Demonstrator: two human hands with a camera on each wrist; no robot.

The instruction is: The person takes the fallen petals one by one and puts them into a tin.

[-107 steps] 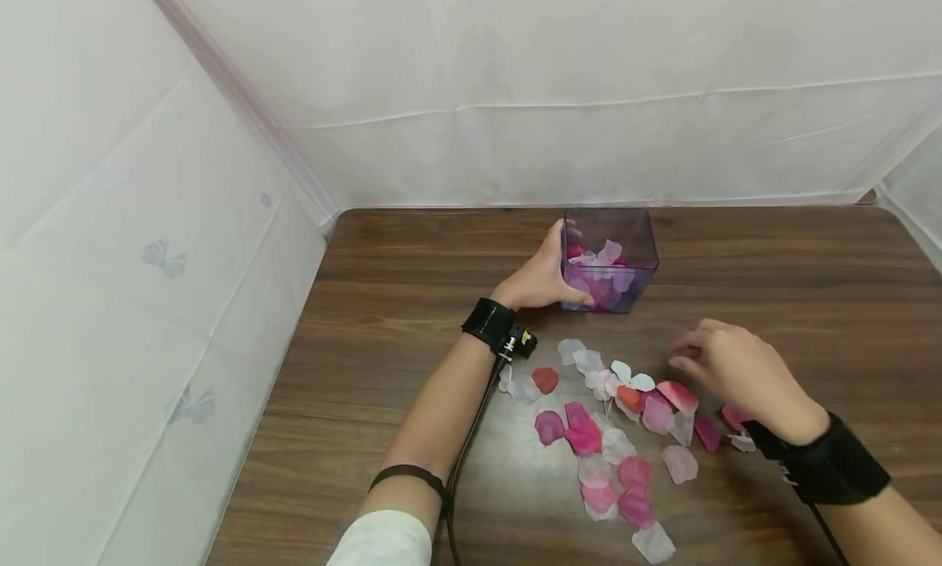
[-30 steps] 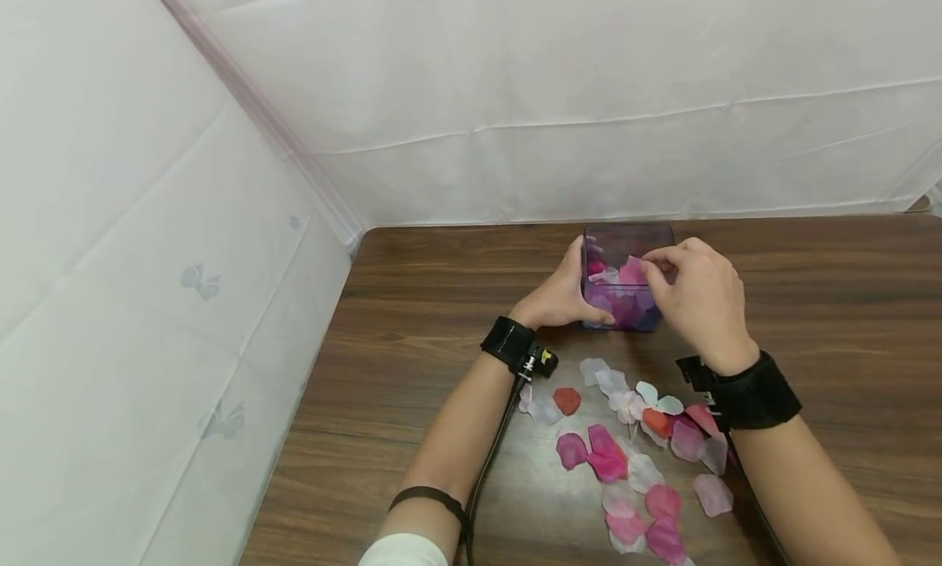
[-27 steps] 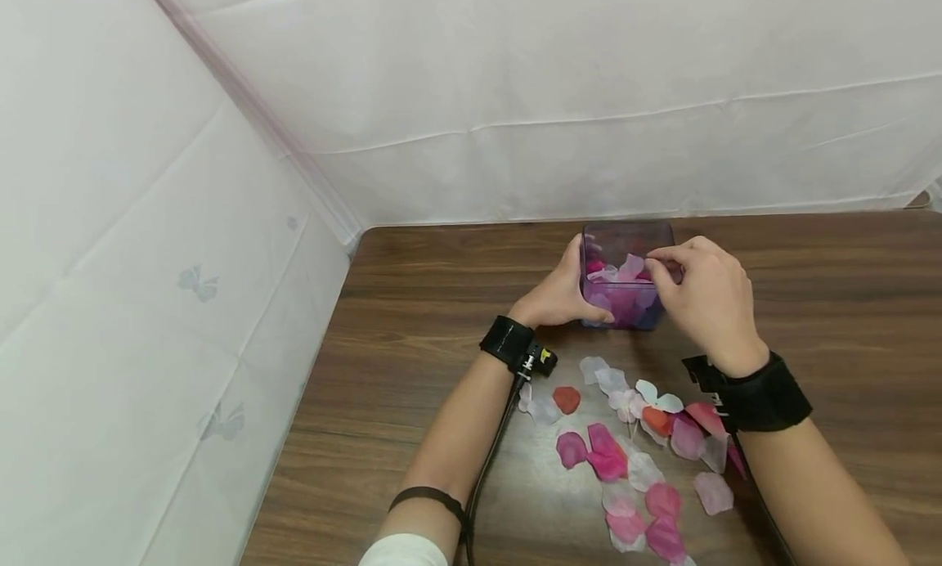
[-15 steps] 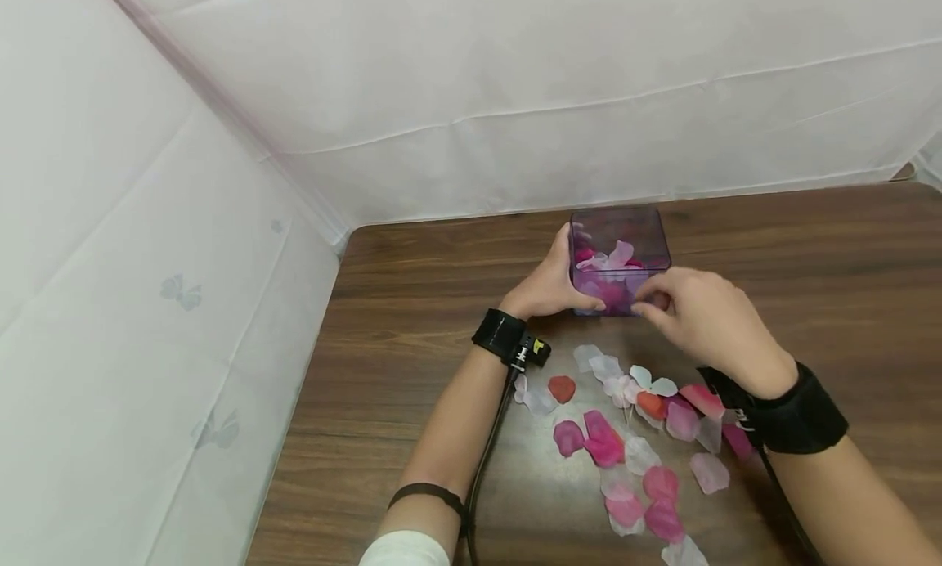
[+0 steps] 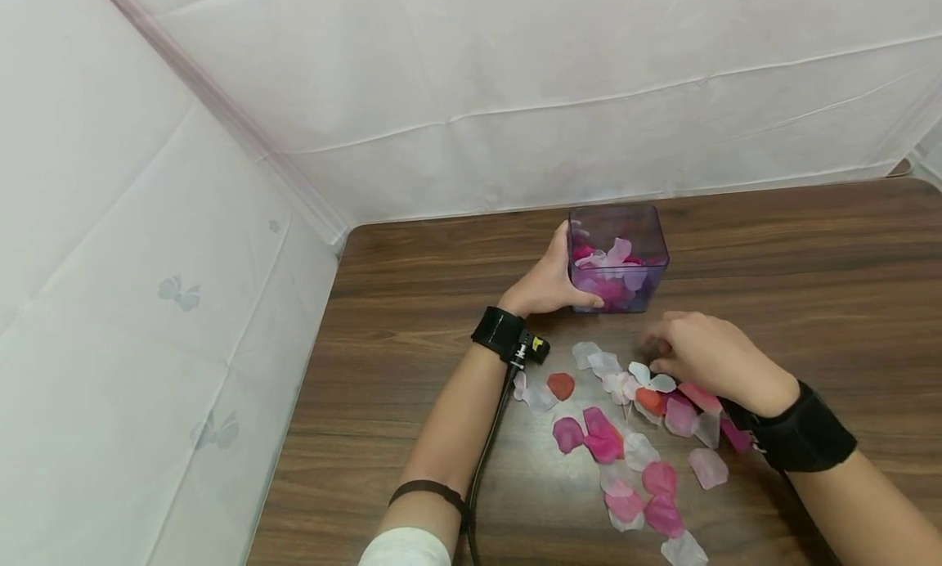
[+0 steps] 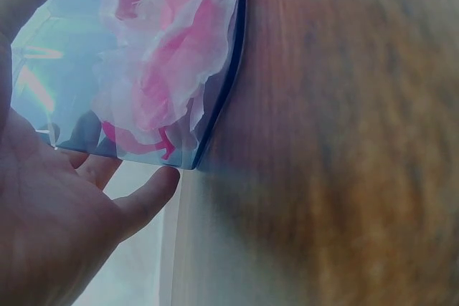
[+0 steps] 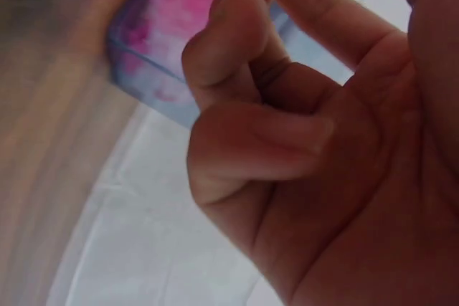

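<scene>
Bracing the clear purple box (image 5: 618,258) from its left side, the left hand (image 5: 548,284) curled its thumb and fingers round the wall, which would have kept so light a container from sliding on the smooth wooden surface (image 5: 412,304). The left wrist view showed the same hold from below: the palm (image 6: 50,227) lay against the wall, and pink and white petals (image 6: 165,55) were packed against the clear plastic. The box stood upright toward the back of the surface, partly filled, its open top facing up so that petals could drop straight in.

Nearer the person, the right hand (image 5: 710,357) hovered low over the scattered petals (image 5: 625,435), just in front of the box and apart from it. Its fingers (image 7: 251,69) were bent inward with the thumb tucked close, and no petal showed between them in the right wrist view, so the hand looked empty and loosely curled, poised as if for a fine pinch. The loose petals lay in a spread between the two forearms, within short reach of both the picking hand and the box. White fabric (image 5: 515,83) screened the back and left.
</scene>
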